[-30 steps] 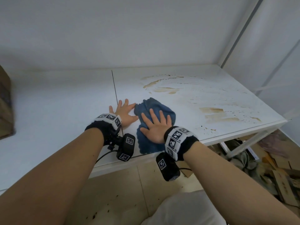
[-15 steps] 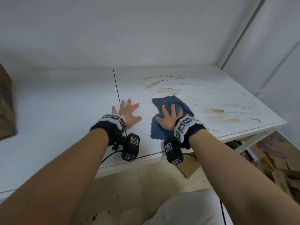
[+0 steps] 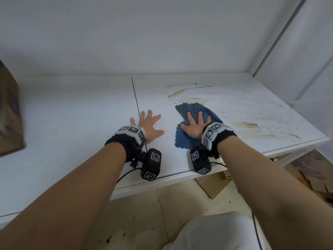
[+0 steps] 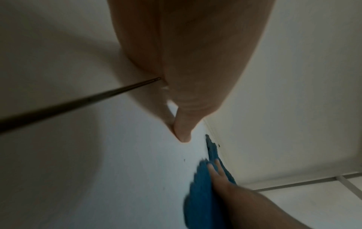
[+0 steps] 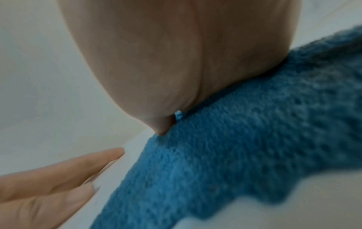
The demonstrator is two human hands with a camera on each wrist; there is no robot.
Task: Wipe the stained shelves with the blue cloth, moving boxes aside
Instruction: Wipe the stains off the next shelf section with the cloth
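The blue cloth (image 3: pixel 196 112) lies flat on the white shelf (image 3: pixel 72 123), right of the seam. My right hand (image 3: pixel 195 126) presses on it with straight, spread fingers; the same cloth (image 5: pixel 245 155) fills the right wrist view under my palm. My left hand (image 3: pixel 149 126) rests flat on the bare shelf beside the seam, fingers spread, holding nothing. Brown stains (image 3: pixel 187 94) streak the shelf just beyond the cloth, and more stains (image 3: pixel 252 130) spread to the right near the front edge. In the left wrist view the cloth (image 4: pixel 201 193) sits under my right hand (image 4: pixel 219 179).
A cardboard box (image 3: pixel 9 114) stands on the shelf at the far left edge. A white upright post (image 3: pixel 281 35) frames the shelf's back right corner. Below the shelf at the right lie cardboard scraps (image 3: pixel 315 179) on the tiled floor.
My right hand has slid the cloth away from the front edge and rightward, toward the brown stains. The left hand has stayed flat by the seam.
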